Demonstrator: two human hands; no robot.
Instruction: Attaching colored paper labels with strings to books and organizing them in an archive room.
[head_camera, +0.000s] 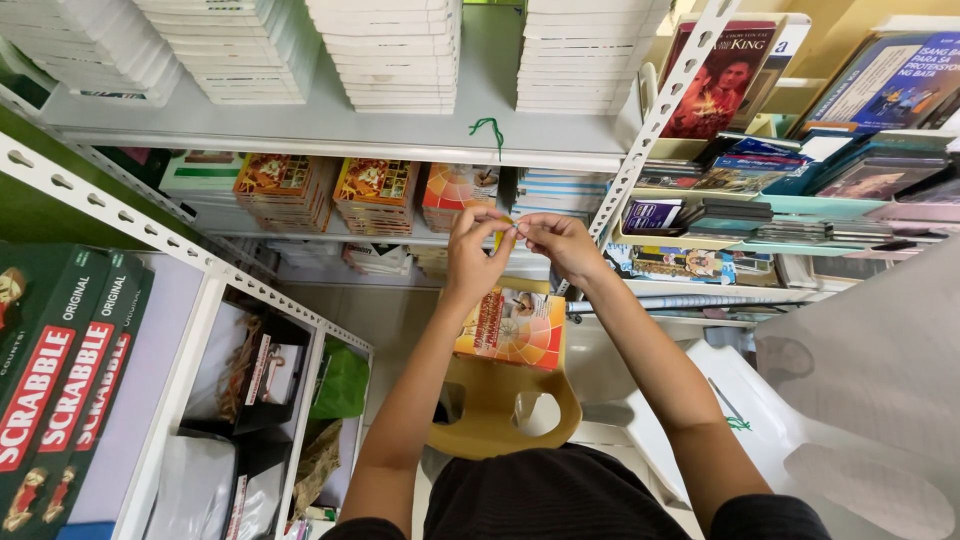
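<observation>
My left hand (476, 255) and my right hand (560, 243) are raised together in front of the shelves, fingertips meeting. Between them they pinch a small thin thing, possibly a yellowish strip or tie (506, 229); it is too small to make out. Below my hands an orange and yellow book stack (512, 328) lies on a yellow plastic stool (500, 405). A green twist of string (489, 128) hangs from the edge of the grey shelf (330, 130) just above my hands.
Stacks of white books (390, 50) fill the top shelf. Orange books (285, 190) sit on the shelf below. Green board game boxes (60, 370) stand at the left. Assorted books (780, 190) crowd the right rack. A white plastic chair (800, 440) is at lower right.
</observation>
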